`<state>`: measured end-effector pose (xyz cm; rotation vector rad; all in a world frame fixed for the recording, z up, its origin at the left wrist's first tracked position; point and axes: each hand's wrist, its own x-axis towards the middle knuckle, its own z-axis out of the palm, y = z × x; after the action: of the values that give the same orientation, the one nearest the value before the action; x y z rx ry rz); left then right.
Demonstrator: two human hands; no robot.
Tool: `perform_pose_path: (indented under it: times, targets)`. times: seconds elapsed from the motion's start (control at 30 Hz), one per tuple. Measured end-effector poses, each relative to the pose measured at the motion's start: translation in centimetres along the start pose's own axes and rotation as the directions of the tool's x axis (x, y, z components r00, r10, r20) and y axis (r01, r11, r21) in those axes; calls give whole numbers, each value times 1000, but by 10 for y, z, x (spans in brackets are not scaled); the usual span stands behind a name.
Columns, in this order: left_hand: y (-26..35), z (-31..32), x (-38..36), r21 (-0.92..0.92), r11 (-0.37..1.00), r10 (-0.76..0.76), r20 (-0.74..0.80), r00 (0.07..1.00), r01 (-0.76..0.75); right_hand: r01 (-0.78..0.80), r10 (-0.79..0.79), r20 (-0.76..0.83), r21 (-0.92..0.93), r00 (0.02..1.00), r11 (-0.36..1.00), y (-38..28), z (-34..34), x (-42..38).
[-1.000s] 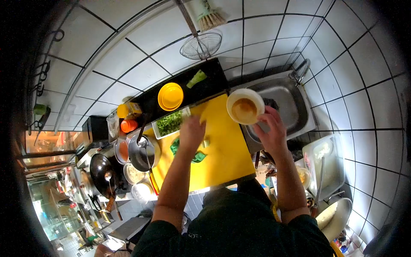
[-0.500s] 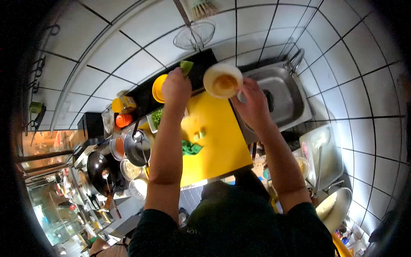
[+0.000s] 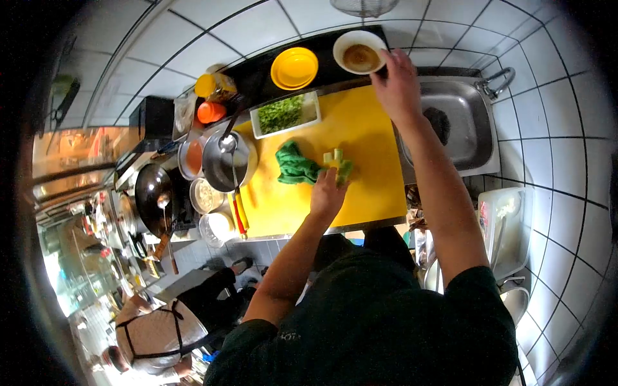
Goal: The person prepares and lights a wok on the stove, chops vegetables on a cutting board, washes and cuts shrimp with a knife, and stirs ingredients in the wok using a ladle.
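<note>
My right hand (image 3: 398, 87) grips the rim of a white bowl (image 3: 360, 53), which has a brown residue inside and sits on the black ledge behind the board. On the yellow cutting board (image 3: 370, 196), my left hand (image 3: 329, 193) has its fingers closed at a pale green vegetable chunk (image 3: 344, 170); a few similar pieces (image 3: 334, 156) lie beside it. Just left of these fingers is a crumpled green cloth (image 3: 295, 163). Toward the board's back edge stands a white tray of chopped greens (image 3: 281, 114).
Yellow bowls (image 3: 294, 68) are stacked on the ledge. Left of the board are a metal pan (image 3: 225, 168) with a ladle, tubs of ingredients (image 3: 206, 195) and a black wok (image 3: 152, 199). A sink (image 3: 454, 125) lies to the right. Another person (image 3: 158, 328) works behind on the left.
My left hand has come down from beside the yellow bowls to the board, where the green pieces are. My right hand has carried the white bowl back to the ledge. The view has shifted.
</note>
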<state>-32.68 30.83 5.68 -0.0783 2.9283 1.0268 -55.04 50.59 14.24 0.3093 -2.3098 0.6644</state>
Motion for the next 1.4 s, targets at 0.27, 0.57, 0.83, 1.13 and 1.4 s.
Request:
perform_pose_path:
  times: [0.27, 0.57, 0.83, 1.13, 1.4]
  targets:
    - [-97, -32, 21, 85, 994, -54, -137, 989, 66, -387, 384, 492, -100, 782, 917, -65, -28, -134]
    - [-73, -74, -29, 178, 921, 338, 77, 938, -346, -456, 468, 406, -132, 785, 880, -191, -39, -240]
    - [-84, -79, -126, -52, 687, 664, 451, 597, -725, -740, 741, 131, -67, 659, 670, -250, -94, -317]
    - [-121, -64, -207, -146, 735, 543, 712, 445, -663, -998, 981, -192, 43, 33, 42, -234, -121, -506]
    - [-146, -40, -294, -114, 704, 453, 832, 320, -701, -637, 348, -582, 769, -734, -58, -150, -307, -718]
